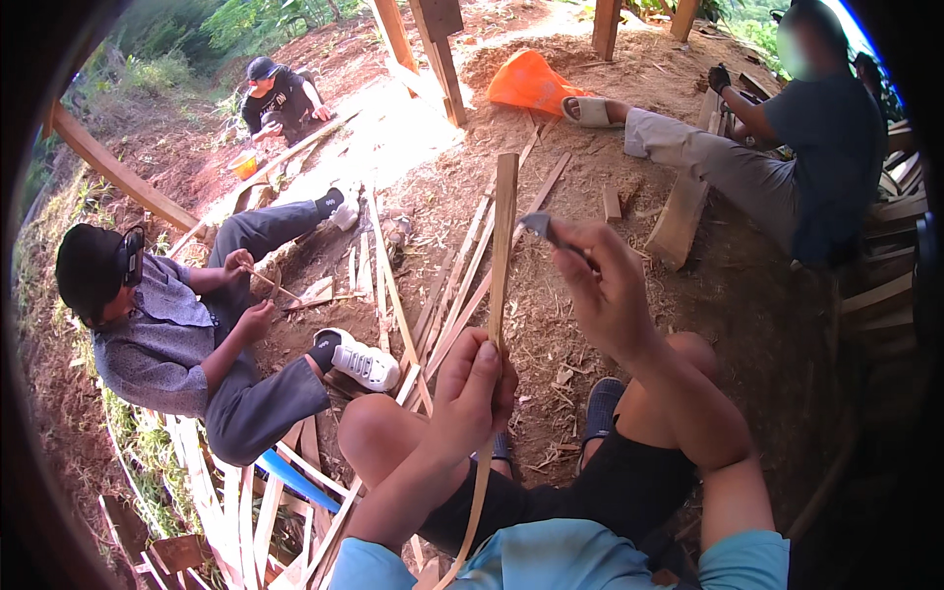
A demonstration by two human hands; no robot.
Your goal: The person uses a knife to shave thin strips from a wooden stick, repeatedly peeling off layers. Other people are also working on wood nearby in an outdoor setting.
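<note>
Left hand clenched around a long, thin, pale bamboo strip, gripping it at mid-length; strip stands nearly upright above the fist, its squared top end reaching well above both hands, while the lower part curves down between the person's bare knees toward the lower edge of view. Right hand closed on the handle of a small knife with a grey metal blade; blade tip points left and sits just beside the strip's right edge, whether touching it cannot be told. Person is seated low on bare reddish earth ground, littered with wood shavings, wearing a light blue shirt and black shorts. Between the knees and beyond, a loose bundle of similar split bamboo slats lies on the ground, fanned out. To the left, a seated person in a grey shirt and black cap holds a thin stick in both hands, white sneakers out in front. Further back, a crouching person in black near a small orange bucket. At right, a seated person in grey trousers; an orange plastic bag lies near that person's sandal.
</note>
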